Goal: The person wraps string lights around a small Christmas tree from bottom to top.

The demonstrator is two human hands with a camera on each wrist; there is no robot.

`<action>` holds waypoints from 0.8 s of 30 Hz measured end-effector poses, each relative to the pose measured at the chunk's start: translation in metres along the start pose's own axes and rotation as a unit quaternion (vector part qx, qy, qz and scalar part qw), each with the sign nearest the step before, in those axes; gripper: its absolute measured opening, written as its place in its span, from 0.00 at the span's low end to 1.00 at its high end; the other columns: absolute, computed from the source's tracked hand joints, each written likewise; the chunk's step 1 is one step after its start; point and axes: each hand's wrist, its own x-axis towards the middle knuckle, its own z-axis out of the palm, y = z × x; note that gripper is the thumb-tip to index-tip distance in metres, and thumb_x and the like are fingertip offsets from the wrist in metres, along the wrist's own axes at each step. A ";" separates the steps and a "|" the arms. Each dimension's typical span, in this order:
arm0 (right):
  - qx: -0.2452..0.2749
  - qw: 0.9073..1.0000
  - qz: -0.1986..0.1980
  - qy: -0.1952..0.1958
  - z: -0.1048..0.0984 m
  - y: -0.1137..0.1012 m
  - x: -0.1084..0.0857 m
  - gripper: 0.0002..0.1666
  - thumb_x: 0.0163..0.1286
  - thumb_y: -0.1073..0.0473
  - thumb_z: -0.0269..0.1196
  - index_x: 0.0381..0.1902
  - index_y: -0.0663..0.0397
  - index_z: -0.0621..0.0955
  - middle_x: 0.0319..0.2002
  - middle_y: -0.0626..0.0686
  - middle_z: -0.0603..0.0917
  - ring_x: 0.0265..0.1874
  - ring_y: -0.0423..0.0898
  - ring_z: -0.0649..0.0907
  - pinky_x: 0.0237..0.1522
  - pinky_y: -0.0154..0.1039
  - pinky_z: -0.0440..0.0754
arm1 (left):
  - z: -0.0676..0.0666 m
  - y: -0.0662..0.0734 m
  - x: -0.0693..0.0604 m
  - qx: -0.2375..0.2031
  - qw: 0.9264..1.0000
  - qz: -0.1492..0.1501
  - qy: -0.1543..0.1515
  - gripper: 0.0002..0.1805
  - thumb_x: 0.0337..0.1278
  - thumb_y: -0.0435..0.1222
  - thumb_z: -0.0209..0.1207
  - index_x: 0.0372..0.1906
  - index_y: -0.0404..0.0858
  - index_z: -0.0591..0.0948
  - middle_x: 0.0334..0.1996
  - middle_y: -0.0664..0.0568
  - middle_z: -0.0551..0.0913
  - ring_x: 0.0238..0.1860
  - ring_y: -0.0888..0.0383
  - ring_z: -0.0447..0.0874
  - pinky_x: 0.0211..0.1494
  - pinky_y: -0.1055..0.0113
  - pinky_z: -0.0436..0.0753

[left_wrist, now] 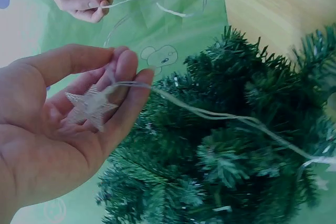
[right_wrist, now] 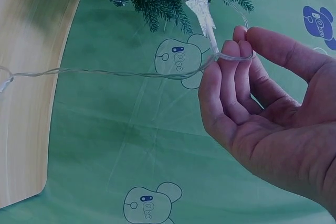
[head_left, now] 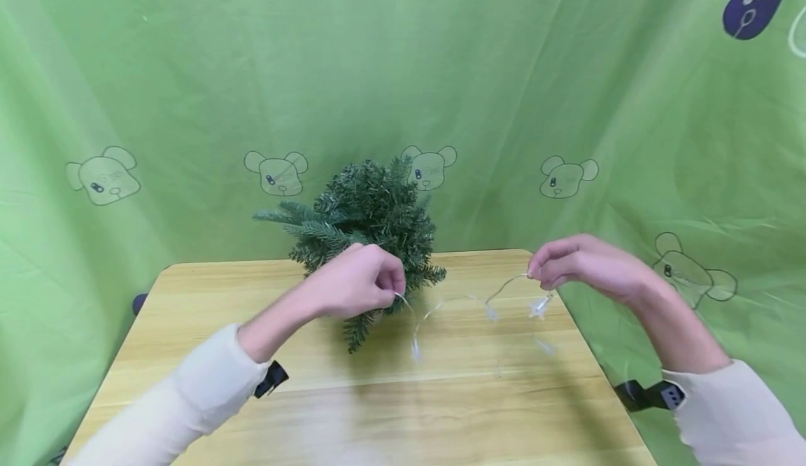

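A string of star lights [head_left: 441, 304] with a thin clear wire hangs between my two hands. My left hand [head_left: 359, 280] pinches the wire between thumb and fingers, in front of the small artificial Christmas tree [head_left: 384, 214]. In the left wrist view a clear star [left_wrist: 92, 106] lies against that hand's curled fingers. At the right, above the table's edge, my right hand [head_left: 585, 266] pinches another stretch of the wire. One star [right_wrist: 201, 11] stands up beside its fingertips in the right wrist view. The tree's base is hidden by its branches and my left hand.
The tree stands toward the back of a light wooden table [head_left: 504, 410]. A green curtain [head_left: 189, 102] printed with bear heads hangs behind and at both sides. Each wrist wears a black strap [head_left: 272, 380].
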 end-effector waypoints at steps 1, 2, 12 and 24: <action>0.000 1.000 0.001 0.000 0.000 0.000 0.000 0.14 0.70 0.58 0.61 0.48 0.61 0.83 0.48 0.58 0.83 0.46 0.50 0.84 0.52 0.41 0.84 | -0.001 0.002 0.002 0.008 1.000 0.001 -0.008 0.09 0.54 0.26 0.62 0.32 0.44 0.85 0.24 0.60 0.85 0.27 0.63 0.82 0.38 0.69 0.84; 0.001 1.000 0.001 0.001 0.000 0.000 -0.001 0.14 0.70 0.58 0.61 0.48 0.61 0.83 0.47 0.58 0.83 0.46 0.50 0.84 0.52 0.42 0.83 | -0.002 0.005 0.004 0.015 1.000 0.002 -0.015 0.09 0.54 0.25 0.62 0.31 0.44 0.85 0.24 0.60 0.84 0.27 0.63 0.82 0.38 0.69 0.84; 0.006 1.000 0.000 0.004 0.002 0.001 -0.003 0.15 0.70 0.57 0.62 0.49 0.62 0.83 0.48 0.58 0.84 0.46 0.51 0.84 0.52 0.41 0.84 | -0.010 0.018 0.022 0.084 0.995 0.007 -0.048 0.10 0.50 0.25 0.64 0.27 0.44 0.82 0.21 0.57 0.82 0.24 0.61 0.78 0.37 0.68 0.81; 0.015 1.000 -0.003 0.007 0.001 0.005 -0.006 0.15 0.70 0.57 0.62 0.48 0.62 0.83 0.48 0.59 0.83 0.46 0.51 0.84 0.52 0.41 0.84 | -0.011 0.029 0.031 0.114 0.992 0.008 -0.045 0.11 0.51 0.25 0.65 0.26 0.44 0.80 0.24 0.57 0.82 0.28 0.59 0.81 0.37 0.68 0.82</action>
